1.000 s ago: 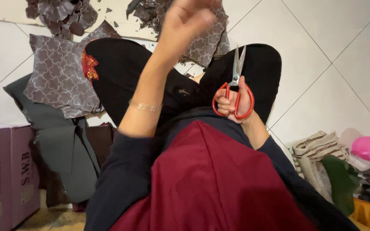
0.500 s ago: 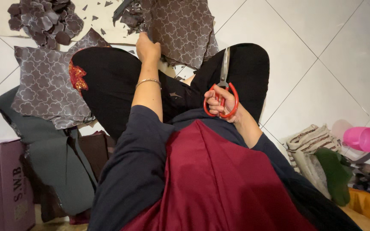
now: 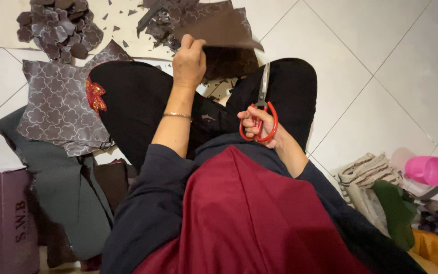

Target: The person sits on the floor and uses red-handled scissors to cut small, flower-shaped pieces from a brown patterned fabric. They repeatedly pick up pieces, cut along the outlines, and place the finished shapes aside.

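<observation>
A person seated on a white tiled floor pinches the near edge of a brown fabric sheet with the left hand, fingers curled tight over the cloth, lifting that edge so the plain brown underside faces the camera. A thin gold bracelet circles the left wrist.

The right hand rests on the lap, fingers threaded through the loops of red-handled scissors. The hand grips the handles closed; the 2 steel blades lie together, pointing up and away from the body, just beside the lifted sheet but apart from it.

The person's black-trousered legs are crossed beneath both hands, with a dark red garment across the lap nearest the camera.

Left of the legs, a larger piece of patterned fabric, brown with a pale clover motif, lies flat on the floor, a small red ornament at its inner edge. Beyond it, at top left, sits a pile of cut clover-shaped pieces, with scraps scattered near the lifted sheet. A pink plastic cup lies on its side at far right beside folded cloths.
</observation>
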Demonstrator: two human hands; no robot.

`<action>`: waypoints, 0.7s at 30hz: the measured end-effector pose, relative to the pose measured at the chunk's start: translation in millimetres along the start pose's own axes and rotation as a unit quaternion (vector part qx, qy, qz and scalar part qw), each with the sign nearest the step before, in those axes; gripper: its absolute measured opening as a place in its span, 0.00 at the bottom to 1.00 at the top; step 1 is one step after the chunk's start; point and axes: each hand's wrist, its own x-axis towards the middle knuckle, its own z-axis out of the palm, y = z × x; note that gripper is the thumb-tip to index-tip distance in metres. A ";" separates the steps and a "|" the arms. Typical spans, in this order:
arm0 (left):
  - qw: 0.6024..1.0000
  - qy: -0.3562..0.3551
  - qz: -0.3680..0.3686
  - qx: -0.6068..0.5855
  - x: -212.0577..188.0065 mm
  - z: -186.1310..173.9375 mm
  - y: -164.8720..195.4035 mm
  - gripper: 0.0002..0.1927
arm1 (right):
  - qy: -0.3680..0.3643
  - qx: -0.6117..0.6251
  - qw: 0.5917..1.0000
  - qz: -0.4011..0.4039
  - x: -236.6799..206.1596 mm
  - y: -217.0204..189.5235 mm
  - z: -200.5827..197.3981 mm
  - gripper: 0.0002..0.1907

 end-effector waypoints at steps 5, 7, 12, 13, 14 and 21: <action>0.975 0.140 -0.114 -0.132 4.5 -14.6 13.5 0.08 | 0.098 -0.034 0.994 -0.021 3.5 1.8 6.1 0.30; 0.927 0.160 -0.213 -0.264 3.3 -32.2 21.0 0.07 | 0.069 -0.004 0.996 -0.058 7.5 3.0 2.6 0.29; 0.784 0.156 -0.317 -0.511 -14.1 -90.3 40.1 0.06 | 0.056 -0.082 0.977 -0.189 8.9 -5.2 -3.3 0.14; 0.778 0.156 -0.310 -0.523 -18.5 -100.8 43.5 0.06 | 0.068 -0.070 0.971 -0.218 6.6 -9.7 1.2 0.15; 0.772 0.155 -0.304 -0.536 -23.7 -110.3 47.4 0.06 | 0.080 -0.056 0.964 -0.247 1.0 -15.0 7.5 0.16; 0.577 0.090 -0.164 -0.795 -55.5 -134.0 88.3 0.34 | 0.056 -0.182 0.900 -0.392 -41.2 -58.6 98.2 0.12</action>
